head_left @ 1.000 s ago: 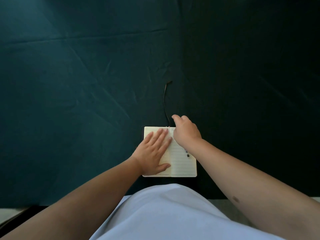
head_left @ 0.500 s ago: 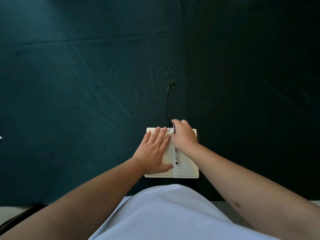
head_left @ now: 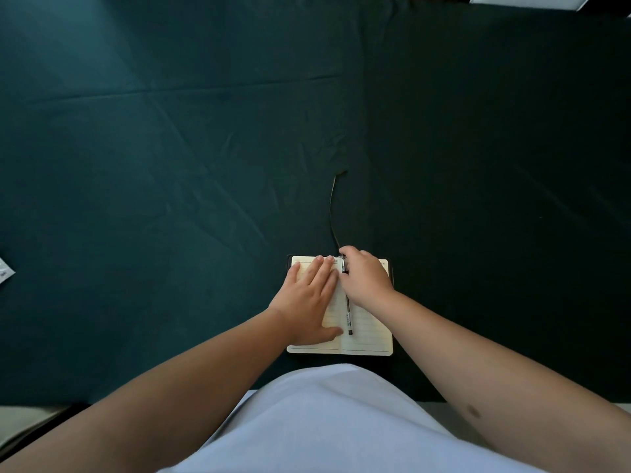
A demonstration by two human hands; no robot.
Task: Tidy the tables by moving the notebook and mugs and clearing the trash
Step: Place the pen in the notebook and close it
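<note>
An open lined notebook (head_left: 370, 336) with a black cover lies at the near edge of the table. My left hand (head_left: 309, 302) rests flat on its left page, fingers spread. My right hand (head_left: 365, 279) is closed on the top end of a black pen (head_left: 349, 319), which lies along the notebook's centre fold. A thin dark ribbon bookmark (head_left: 332, 206) trails from the top of the notebook across the cloth.
The table is covered with a dark teal cloth (head_left: 170, 165). A crumpled clear wrapper (head_left: 5, 273) shows at the left edge. A white object (head_left: 526, 1) sits at the far top right. My light shirt fills the bottom.
My right hand brought the pen from lying slanted on the right page to lying straight along the centre fold. My left hand stayed flat on the left page.
</note>
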